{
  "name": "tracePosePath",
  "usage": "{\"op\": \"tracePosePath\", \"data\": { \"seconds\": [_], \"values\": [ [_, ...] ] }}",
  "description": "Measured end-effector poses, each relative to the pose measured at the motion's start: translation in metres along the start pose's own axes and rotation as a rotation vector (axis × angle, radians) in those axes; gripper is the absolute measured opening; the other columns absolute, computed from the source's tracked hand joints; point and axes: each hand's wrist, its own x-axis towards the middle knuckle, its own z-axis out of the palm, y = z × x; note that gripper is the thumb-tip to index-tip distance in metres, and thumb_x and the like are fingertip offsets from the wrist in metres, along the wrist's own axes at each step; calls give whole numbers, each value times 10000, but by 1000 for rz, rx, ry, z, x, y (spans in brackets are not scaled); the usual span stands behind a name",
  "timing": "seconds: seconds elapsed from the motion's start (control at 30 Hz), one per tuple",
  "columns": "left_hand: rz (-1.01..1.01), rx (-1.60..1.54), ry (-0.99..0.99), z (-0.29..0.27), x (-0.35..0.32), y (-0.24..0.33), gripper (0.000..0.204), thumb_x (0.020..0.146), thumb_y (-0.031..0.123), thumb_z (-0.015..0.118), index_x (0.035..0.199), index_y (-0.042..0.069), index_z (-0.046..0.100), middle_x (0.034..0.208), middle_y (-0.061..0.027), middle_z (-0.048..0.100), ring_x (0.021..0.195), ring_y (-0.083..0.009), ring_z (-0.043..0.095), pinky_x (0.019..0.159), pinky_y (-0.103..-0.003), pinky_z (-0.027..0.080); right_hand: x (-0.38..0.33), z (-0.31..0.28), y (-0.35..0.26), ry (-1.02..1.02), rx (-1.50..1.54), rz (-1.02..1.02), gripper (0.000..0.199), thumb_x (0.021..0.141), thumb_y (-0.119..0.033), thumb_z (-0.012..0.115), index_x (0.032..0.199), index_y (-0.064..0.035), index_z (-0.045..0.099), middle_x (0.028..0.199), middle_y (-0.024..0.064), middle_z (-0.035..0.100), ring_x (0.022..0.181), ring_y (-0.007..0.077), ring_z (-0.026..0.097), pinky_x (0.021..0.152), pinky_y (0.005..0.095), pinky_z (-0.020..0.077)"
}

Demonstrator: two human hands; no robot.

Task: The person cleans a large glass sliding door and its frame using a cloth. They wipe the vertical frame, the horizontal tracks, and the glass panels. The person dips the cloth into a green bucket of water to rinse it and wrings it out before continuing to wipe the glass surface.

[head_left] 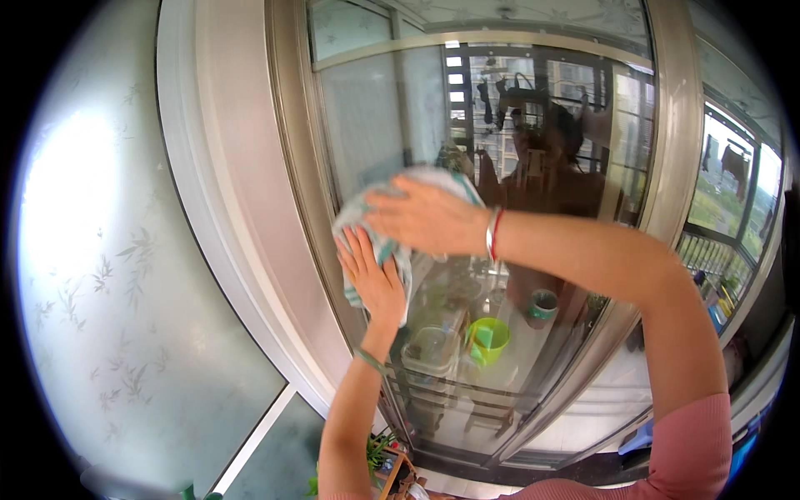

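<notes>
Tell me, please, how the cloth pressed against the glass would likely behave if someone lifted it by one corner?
The cloth is bunched and folded under the left hand and right hand, so it would probably droop limply. It looks thin, so likely light. Against the smooth glass pane it probably slides easily.

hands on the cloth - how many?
2. The left hand presses flat on the lower part of the cloth against the glass pane; the right hand lies across its top. None hidden.

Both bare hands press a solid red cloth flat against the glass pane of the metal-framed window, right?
Not quite. The head view shows the cloth is white with teal stripes, not solid red. The left hand and right hand do press it against the glass pane of the metal-framed window.
</notes>
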Motion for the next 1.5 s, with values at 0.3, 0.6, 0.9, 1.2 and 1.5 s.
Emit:
{"op": "tracePosePath", "data": {
  "seconds": [0.3, 0.6, 0.9, 1.2, 1.5],
  "values": [
    [146, 66, 197, -13, 169, 34, 571, 1052, 291, 436, 1528, -1, 316, 1611, -187, 271, 1515, -378, 149, 1217, -500, 133, 65, -38, 143, 120, -236, 89, 366, 840, -154, 618, 1200, -175, 675, 1343, -55, 613, 1314, 162, 496, 1007, 384, 396],
    [288, 153, 334, -14, 326, 50, 622, 1039, 390, 404, 1500, -24, 346, 1582, -189, 334, 1490, -386, 223, 1198, -508, 195, 99, -57, 249, 320, -336, 260, 255, 823, -227, 638, 1042, -114, 702, 1133, 10, 681, 1158, 230, 564, 943, 458, 422],
    [331, 208, 380, -24, 449, 55, 589, 1015, 358, 419, 1487, 8, 374, 1552, -212, 368, 1456, -405, 286, 1178, -492, 252, 128, -62, 317, 370, -497, 432, 211, 816, -242, 661, 1005, -166, 718, 1066, 12, 696, 1117, 236, 574, 883, 481, 428],
    [452, 244, 410, -32, 412, 34, 537, 998, 298, 459, 1428, -23, 431, 1501, -311, 378, 1383, -452, 377, 1148, -487, 310, 123, -62, 281, 307, -402, 479, 225, 830, -274, 603, 970, -153, 730, 1073, 55, 707, 1087, 263, 587, 872, 492, 418],
    [470, 149, 305, -15, 294, 7, 566, 1028, 324, 414, 1518, 49, 344, 1585, -152, 343, 1486, -393, 226, 1200, -498, 196, 92, -28, 191, 364, -325, 403, 243, 849, -238, 602, 1029, -129, 725, 1116, 74, 688, 1107, 236, 585, 886, 449, 423]
  ]
}}
